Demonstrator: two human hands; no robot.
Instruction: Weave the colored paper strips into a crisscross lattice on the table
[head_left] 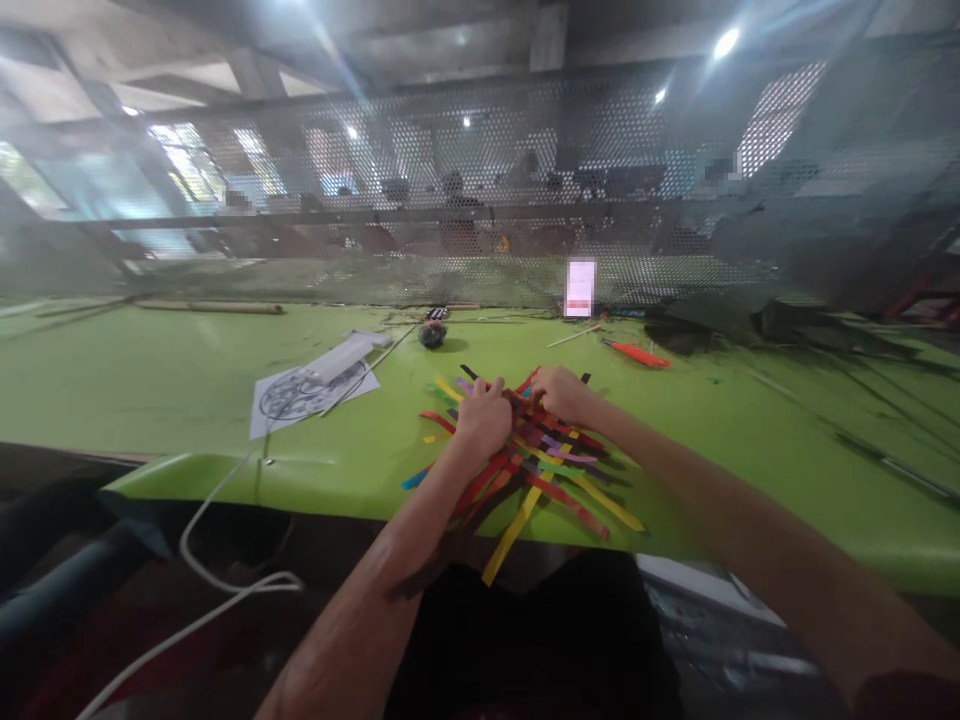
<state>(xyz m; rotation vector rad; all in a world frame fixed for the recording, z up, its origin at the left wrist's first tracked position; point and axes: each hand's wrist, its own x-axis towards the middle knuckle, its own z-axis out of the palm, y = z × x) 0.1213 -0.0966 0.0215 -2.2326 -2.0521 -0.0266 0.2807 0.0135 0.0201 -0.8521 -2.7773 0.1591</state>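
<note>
Strips (559, 478) of coloured paper lie fanned on the green table (150, 400), just beyond its near edge and straight ahead of the person, with both hands on top of the pile. The left hand (484, 418) is curled, knuckles up, over the left part of the crossing; its fingers seem closed on several strips, though which ones cannot be told. The right hand (562, 393) sits just beside it, a little farther from the body, fingers bent down onto the knot where the strips meet; its hold is hidden under the palm. The two hands are almost touching, so neither is clearly nearer: the crossing point lies directly beneath and between them. Most long strips run diagonally, from far-left to near-right, and a second set crosses them the other way, so the loose ends splay toward the person; a yellow strip (511, 538) overhangs the table edge. A printed sheet (307, 395) lies well to the left, with a white cable (225, 585) trailing off the edge below it. An orange cutter (637, 353) lies beyond the right hand, a small dark ball (433, 334) farther back.
</note>
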